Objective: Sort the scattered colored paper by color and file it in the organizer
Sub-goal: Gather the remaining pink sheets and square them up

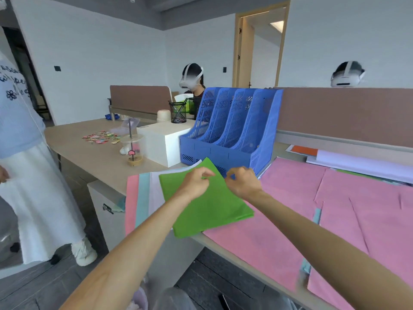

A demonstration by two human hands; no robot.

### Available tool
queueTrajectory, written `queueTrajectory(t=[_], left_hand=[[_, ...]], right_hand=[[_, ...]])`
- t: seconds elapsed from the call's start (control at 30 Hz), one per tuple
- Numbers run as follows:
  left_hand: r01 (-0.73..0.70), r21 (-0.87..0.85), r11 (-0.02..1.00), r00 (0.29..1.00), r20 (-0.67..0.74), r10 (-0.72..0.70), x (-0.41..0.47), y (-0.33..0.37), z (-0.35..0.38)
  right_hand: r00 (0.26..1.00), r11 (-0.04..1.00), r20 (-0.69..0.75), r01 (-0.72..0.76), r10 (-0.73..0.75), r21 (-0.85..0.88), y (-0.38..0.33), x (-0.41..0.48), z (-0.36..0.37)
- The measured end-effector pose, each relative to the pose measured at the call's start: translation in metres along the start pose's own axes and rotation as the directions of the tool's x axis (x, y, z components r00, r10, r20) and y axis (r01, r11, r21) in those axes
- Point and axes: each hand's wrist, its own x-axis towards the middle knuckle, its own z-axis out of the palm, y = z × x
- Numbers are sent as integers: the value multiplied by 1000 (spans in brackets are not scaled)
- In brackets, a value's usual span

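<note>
No text can be read for certain. The light blue shirt (16,121) of the person standing at the left edge carries 3 or so lines of dark cursive writing (10,78) above a small drawn flower (11,94), but the letters are too blurred and warped to make out. The clear plastic cup (133,151) on the bench (93,157) bears a small pink mark (131,152) like a heart, with no legible letters or numbers.
</note>
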Motion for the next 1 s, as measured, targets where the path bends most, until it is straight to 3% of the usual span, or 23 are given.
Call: queueTrajectory(t=[0.2,0.3,0.37,0.43,0.53,0.6,0.7,0.9,1.0], left_hand=[[-93,22,995,979,186,87,16,54,86],[-206,231,951,902,421,93,23,69,122],[-358,387,850,828,552,98,25,76,138],[-429,455,780,801,591,96,26,81,149],[-404,471,784,797,602,48,28,88,160],[-382,478,791,798,602,22,29,90,164],[-361,486,796,804,595,2,34,90,168],[-348,498,794,808,589,-16,40,90,178],[-346,479,807,816,577,8,39,93,183]], right_hand=[[971,973,-65,-230,230,18,99,-26,-43],[928,928,-21,-372,372,-14,141,-41,-62],[878,879,57,-477,476,16,162,-49,-73],[834,795,114,-550,540,255,179,-49,-80],[792,515,158,-520,590,682,191,-48,-86],[776,415,215,-524,593,744,194,-48,-85],[777,354,280,-534,564,768,199,-47,-84],[784,560,265,-596,562,575,205,-42,-85],[776,597,267,-617,572,513,208,-42,-87]])
